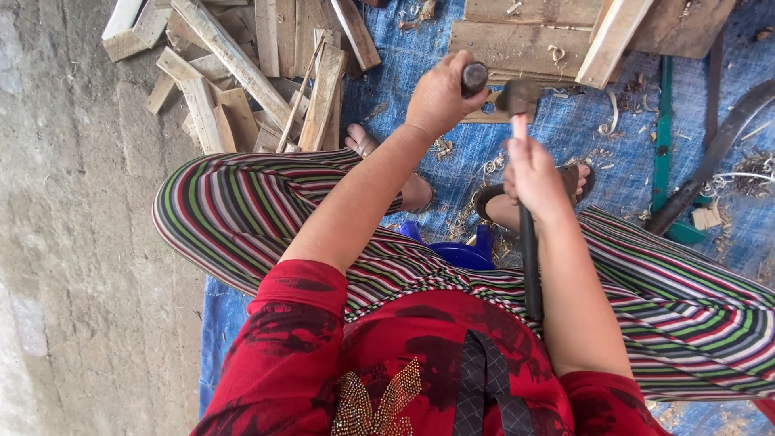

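My left hand (pixel 440 97) is closed around a dark round tool handle (pixel 474 77), held upright over a small piece of wood (pixel 483 115) on the blue tarp. My right hand (pixel 533 173) grips the long dark handle (pixel 530 266) of a hammer, whose metal head (pixel 519 95) hovers just right of the round handle's top. The hammer handle runs back past my right forearm toward my lap. Both my sandalled feet rest on the tarp below the hands, and I sit low with striped trousers spread to either side.
A heap of wood offcuts (pixel 242 73) lies at the upper left. Wider planks (pixel 533 36) lie at the top. A green bar (pixel 663 137) and a dark curved strip (pixel 710 157) lie at right. A blue plastic stool (pixel 460 252) sits under me. Bare concrete (pixel 73 242) runs along the left.
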